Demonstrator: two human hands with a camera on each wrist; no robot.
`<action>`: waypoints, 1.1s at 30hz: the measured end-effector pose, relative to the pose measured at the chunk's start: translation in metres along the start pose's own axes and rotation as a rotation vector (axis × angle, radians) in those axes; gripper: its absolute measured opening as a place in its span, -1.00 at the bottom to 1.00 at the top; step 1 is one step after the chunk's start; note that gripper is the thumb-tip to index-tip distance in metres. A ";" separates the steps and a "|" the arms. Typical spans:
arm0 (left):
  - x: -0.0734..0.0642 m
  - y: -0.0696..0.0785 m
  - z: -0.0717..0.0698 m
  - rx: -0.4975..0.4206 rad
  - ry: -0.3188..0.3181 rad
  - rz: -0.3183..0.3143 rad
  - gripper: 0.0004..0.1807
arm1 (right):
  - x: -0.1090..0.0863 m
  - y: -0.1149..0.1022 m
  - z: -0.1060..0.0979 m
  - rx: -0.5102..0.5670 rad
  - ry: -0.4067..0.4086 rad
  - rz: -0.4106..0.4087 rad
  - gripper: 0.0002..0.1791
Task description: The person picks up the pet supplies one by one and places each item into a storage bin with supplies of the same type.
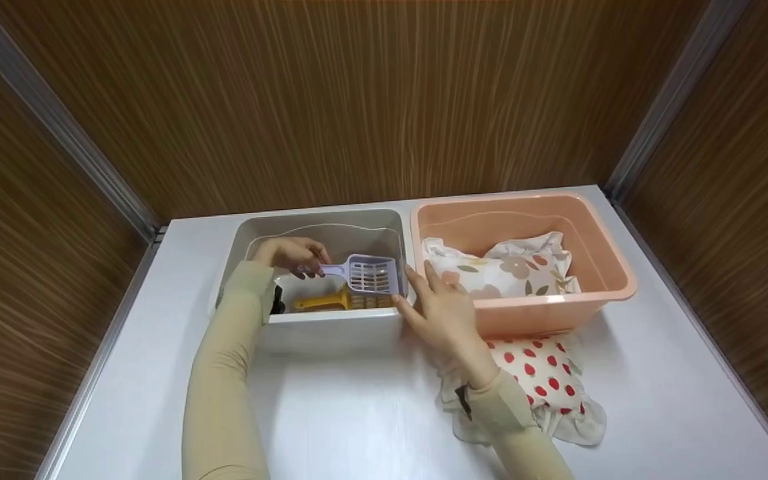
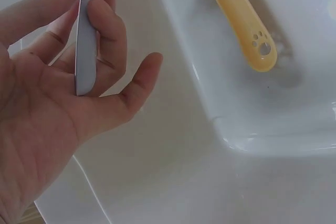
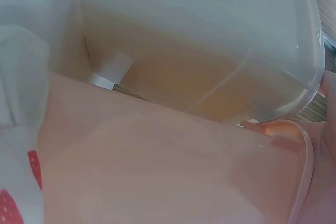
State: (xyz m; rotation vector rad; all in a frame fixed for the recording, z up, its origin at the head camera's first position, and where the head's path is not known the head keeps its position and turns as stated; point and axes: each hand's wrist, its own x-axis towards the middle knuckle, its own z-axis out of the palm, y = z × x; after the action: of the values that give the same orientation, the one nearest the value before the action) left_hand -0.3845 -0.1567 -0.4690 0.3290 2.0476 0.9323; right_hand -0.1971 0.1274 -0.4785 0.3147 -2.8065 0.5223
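My left hand (image 1: 293, 255) reaches into the grey-white bin (image 1: 331, 318) and pinches the handle of a lilac slotted litter scoop (image 1: 372, 273). In the left wrist view, the scoop's handle (image 2: 86, 61) stands edge-on between thumb and fingers, the little finger apart from it. Below lies a yellow litter scoop (image 1: 324, 301), its handle end (image 2: 257, 51) pierced with a paw print, over a white tray (image 2: 262, 108). My right hand (image 1: 447, 315) rests with spread fingers at the adjoining rims of this bin and the pink bin (image 1: 537, 301).
A floral ruffled cushion (image 1: 517, 273) lies inside the pink bin. In front of that bin, a strawberry-print cushion (image 1: 551, 373) lies partly under the right forearm. Something black (image 1: 279, 300) shows at the grey-white bin's left. Wood-grain panels (image 1: 371, 100) enclose the white table (image 1: 337, 413).
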 end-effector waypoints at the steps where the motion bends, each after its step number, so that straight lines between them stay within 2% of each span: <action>1: 0.000 0.001 0.000 0.001 -0.003 -0.004 -0.75 | 0.000 0.000 0.000 0.001 -0.003 0.003 -0.33; 13: 0.002 0.004 0.001 -0.006 -0.036 -0.081 -0.66 | 0.002 0.004 -0.001 -0.015 -0.019 0.011 -0.33; 21: 0.003 0.004 0.002 0.001 -0.051 -0.076 -0.63 | 0.002 0.004 -0.001 -0.016 -0.027 0.012 -0.32; 29: 0.005 0.003 0.001 0.003 -0.066 -0.110 -0.69 | 0.001 0.005 0.000 -0.019 0.039 -0.022 -0.34; 33: 0.005 0.002 0.001 0.002 -0.077 -0.124 -0.73 | 0.001 0.005 0.000 -0.015 0.030 -0.018 -0.33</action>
State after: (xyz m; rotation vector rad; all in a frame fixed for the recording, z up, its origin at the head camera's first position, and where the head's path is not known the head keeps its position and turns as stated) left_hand -0.3872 -0.1523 -0.4707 0.2330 1.9745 0.8301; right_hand -0.1998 0.1313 -0.4799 0.3268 -2.7747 0.4981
